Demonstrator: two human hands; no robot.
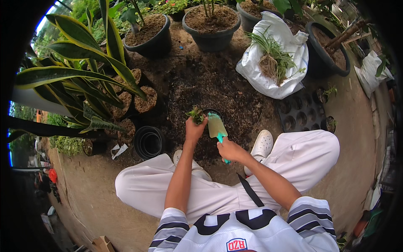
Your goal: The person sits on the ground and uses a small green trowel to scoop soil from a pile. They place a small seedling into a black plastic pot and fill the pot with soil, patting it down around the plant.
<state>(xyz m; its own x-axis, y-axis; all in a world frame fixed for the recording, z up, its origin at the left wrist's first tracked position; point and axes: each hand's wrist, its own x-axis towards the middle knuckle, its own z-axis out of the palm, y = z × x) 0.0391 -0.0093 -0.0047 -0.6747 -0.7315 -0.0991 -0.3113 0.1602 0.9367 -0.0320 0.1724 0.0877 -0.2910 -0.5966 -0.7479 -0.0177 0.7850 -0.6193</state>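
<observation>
My left hand (194,129) grips a small leafy plant (195,115) just left of a round black pot (217,111). The plant's lower part is hidden by my fingers. In my right hand (232,149) is the turquoise handle of a hand trowel (217,124). Its blade lies over the near side of the pot, with the tip at the opening, and covers much of the pot. Dark loose potting soil (201,82) is spread on the ground around them.
Nested black pots (149,143) stand left, near snake plants (75,75) in soil-filled bags (145,99). A white sack (274,75) bears a spider plant (274,60) at upper right. Beside my right knee lies a black seedling tray (300,111). Large planters (211,39) line the back.
</observation>
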